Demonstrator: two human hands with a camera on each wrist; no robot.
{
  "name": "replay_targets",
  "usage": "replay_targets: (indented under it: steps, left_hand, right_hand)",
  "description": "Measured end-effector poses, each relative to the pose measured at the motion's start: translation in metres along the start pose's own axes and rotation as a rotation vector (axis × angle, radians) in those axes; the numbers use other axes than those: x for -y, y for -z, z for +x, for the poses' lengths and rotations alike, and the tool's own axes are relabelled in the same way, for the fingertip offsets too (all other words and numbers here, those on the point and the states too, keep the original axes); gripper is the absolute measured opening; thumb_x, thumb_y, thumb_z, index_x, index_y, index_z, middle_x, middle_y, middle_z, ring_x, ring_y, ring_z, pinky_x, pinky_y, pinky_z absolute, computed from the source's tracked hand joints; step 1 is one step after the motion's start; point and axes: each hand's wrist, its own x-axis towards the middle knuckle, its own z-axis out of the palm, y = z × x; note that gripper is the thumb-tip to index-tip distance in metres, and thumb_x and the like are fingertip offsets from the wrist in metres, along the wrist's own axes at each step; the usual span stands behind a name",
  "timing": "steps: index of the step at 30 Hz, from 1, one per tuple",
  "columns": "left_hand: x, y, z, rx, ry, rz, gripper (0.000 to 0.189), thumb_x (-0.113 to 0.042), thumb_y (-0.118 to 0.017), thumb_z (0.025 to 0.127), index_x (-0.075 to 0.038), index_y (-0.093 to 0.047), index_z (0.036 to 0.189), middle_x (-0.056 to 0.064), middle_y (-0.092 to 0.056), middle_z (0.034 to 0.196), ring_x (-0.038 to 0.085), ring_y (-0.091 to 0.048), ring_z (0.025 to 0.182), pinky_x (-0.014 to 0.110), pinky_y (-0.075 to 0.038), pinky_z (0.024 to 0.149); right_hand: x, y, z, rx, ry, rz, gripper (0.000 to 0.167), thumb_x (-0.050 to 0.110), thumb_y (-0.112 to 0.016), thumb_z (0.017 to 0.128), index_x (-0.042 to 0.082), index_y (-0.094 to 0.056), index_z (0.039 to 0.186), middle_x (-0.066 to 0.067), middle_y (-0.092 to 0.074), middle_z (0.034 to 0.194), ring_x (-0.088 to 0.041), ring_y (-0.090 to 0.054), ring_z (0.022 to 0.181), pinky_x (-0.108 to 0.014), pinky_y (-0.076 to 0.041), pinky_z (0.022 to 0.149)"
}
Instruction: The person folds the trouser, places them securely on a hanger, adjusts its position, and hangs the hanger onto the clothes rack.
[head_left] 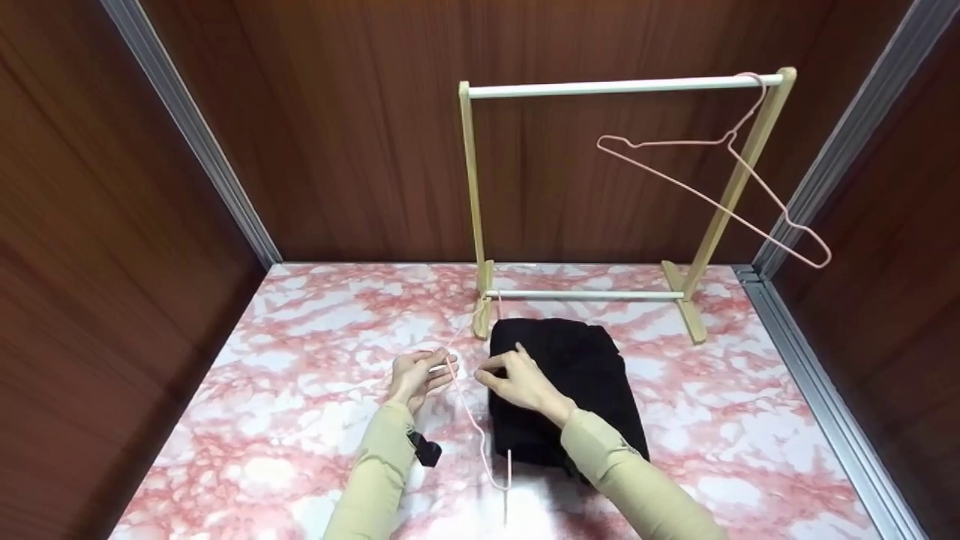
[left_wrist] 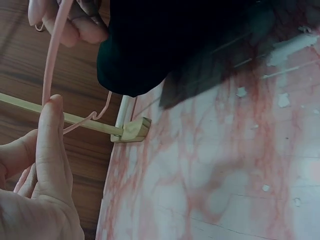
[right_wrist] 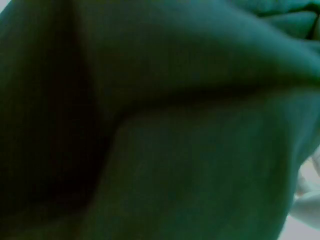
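Note:
My left hand pinches a thin pink clothes hanger between thumb and fingers. The hanger's hook points toward the rack, and its lower end passes close to the black folded garment; where they overlap, the garment hides it. My right hand is over the garment's left part, fingers loosely bent, with nothing visible between them. In the left wrist view, the right fingers appear behind the hanger, beside the dark cloth. Dark fabric fills most of the right wrist view, hiding the right hand's work.
A wooden rack with a white top rail stands at the back. Another pink hanger hangs at its right end. The tabletop has a red-and-white marbled pattern, and brown panels enclose it.

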Motion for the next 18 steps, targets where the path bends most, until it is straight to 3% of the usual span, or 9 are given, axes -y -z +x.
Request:
replay_targets:
  steps: [3,5,7,9,11,14,18]
  left_hand:
    - [-0.003,-0.004,0.000,0.009,-0.019,-0.009,0.015,-0.001,-0.061,0.097,0.014,-0.062,0.101,0.014,-0.076,0.083,0.023,-0.076,0.075,0.029,-0.063,0.068]
    - [-0.006,-0.007,0.000,0.015,-0.028,-0.010,0.013,0.000,-0.060,0.097,0.013,-0.062,0.100,0.015,-0.076,0.084,0.025,-0.077,0.078,0.029,-0.063,0.069]
    - [-0.008,-0.011,0.000,0.020,-0.038,-0.011,0.012,0.001,-0.060,0.096,0.013,-0.062,0.100,0.016,-0.076,0.084,0.025,-0.077,0.077,0.030,-0.063,0.069]
    - [-0.011,-0.015,0.000,0.024,-0.045,-0.007,0.012,0.003,-0.061,0.096,0.014,-0.062,0.101,0.015,-0.076,0.082,0.023,-0.077,0.074,0.029,-0.063,0.068]
    - [-0.014,-0.020,0.000,0.029,-0.049,-0.004,0.011,0.004,-0.060,0.095,0.014,-0.061,0.100,0.014,-0.076,0.081,0.021,-0.076,0.071,0.029,-0.063,0.068]
    - [-0.019,-0.026,0.000,0.041,-0.062,0.000,0.009,0.004,-0.060,0.095,0.013,-0.061,0.098,0.018,-0.076,0.082,0.020,-0.076,0.070,0.030,-0.063,0.069]
    - [-0.024,-0.033,-0.001,0.051,-0.076,0.013,0.007,0.002,-0.060,0.096,0.009,-0.062,0.093,0.017,-0.076,0.081,0.021,-0.077,0.073,0.029,-0.063,0.067]
  right_hand:
    - [0.003,0.002,0.001,0.023,-0.021,0.050,0.020,0.019,-0.065,0.094,0.005,-0.079,0.095,-0.009,-0.079,0.086,-0.022,-0.074,0.089,-0.049,-0.044,0.111]
    - [0.006,0.004,0.002,0.041,-0.025,0.089,0.018,0.016,-0.065,0.094,0.006,-0.079,0.092,-0.012,-0.078,0.082,-0.016,-0.073,0.080,-0.034,-0.055,0.088]
    - [0.009,0.006,0.003,0.057,-0.040,0.137,0.017,0.014,-0.065,0.093,0.004,-0.079,0.091,-0.015,-0.078,0.081,-0.011,-0.070,0.074,-0.021,-0.052,0.066]
    - [0.012,0.008,0.004,0.067,-0.053,0.192,0.017,0.012,-0.066,0.093,0.000,-0.079,0.092,-0.018,-0.077,0.081,-0.012,-0.070,0.073,-0.014,-0.049,0.063]
    - [0.015,0.011,0.005,0.071,-0.077,0.238,0.018,0.011,-0.067,0.093,-0.002,-0.078,0.093,-0.018,-0.077,0.080,-0.015,-0.071,0.071,-0.015,-0.051,0.063]
    - [0.016,0.015,0.007,0.082,-0.095,0.307,0.019,0.010,-0.067,0.093,-0.006,-0.077,0.094,-0.021,-0.076,0.079,-0.022,-0.072,0.067,-0.031,-0.060,0.066]
    - [0.016,0.019,0.007,0.105,-0.110,0.397,0.019,0.008,-0.068,0.093,-0.008,-0.075,0.094,-0.027,-0.073,0.079,-0.020,-0.070,0.062,-0.050,-0.061,0.072]
